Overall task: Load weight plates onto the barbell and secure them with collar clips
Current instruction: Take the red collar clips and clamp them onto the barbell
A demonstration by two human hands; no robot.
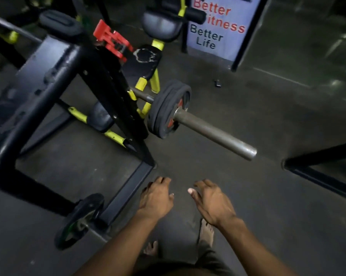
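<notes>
1. I stand in a dim gym on a dark rubber floor (247,216); behind, a pale blue standing sign with red and black letters (218,28) leans near the wall, and a black steel rack with yellow parts (54,80) fills the left side.

2. The grey steel barbell sleeve (214,132) points toward me and to the right, at a height above the floor, because the bar rests in the rack. This leaves its free end open for loading.

3. Black round rubber weight plates with a red centre (168,110) already sit on the sleeve, pushed in to the inner end. I judge there are two or three; the edges are blurred. Most of the sleeve outside them is bare.

4. I see no collar on the sleeve outside the plates, so I think they are not yet secured.

5. A red plastic collar clip (112,40) lies on top of the rack, well apart from the sleeve. I judge it was put there to be in reach for the last step.

6. One more black round plate with a green mark (80,220) hangs on a low peg of the rack, near my left side.

7. My left hand (156,198) and my right hand (214,202) hang in front of me, below the sleeve end, both empty with fingers loosely curled, touching nothing.

8. I think the next thing is to take either another plate or the clip.
</notes>
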